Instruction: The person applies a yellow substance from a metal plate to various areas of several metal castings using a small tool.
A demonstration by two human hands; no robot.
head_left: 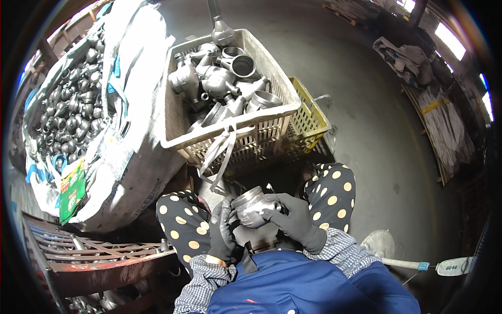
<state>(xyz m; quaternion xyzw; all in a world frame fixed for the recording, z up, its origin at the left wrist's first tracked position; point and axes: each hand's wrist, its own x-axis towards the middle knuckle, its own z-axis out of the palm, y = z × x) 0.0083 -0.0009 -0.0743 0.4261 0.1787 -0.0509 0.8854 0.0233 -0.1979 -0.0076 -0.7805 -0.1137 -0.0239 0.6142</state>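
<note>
A grey metal casting with a round collar and a short side spout is held in front of my lap, between both hands. My left hand, in a dark grey glove, is closed against its left side. On the other side my right hand, gloved the same way, wraps its fingers round the casting near the spout. The fingers partly cover it. Just beyond my knees stands a whitish plastic crate, heaped with similar castings. A pale strap hangs from its near rim.
A large white woven sack full of small metal parts stands at left. Below it is a reddish slatted metal rack holding parts. A yellow crate sits behind the whitish one. Stacked sacks lie at far right.
</note>
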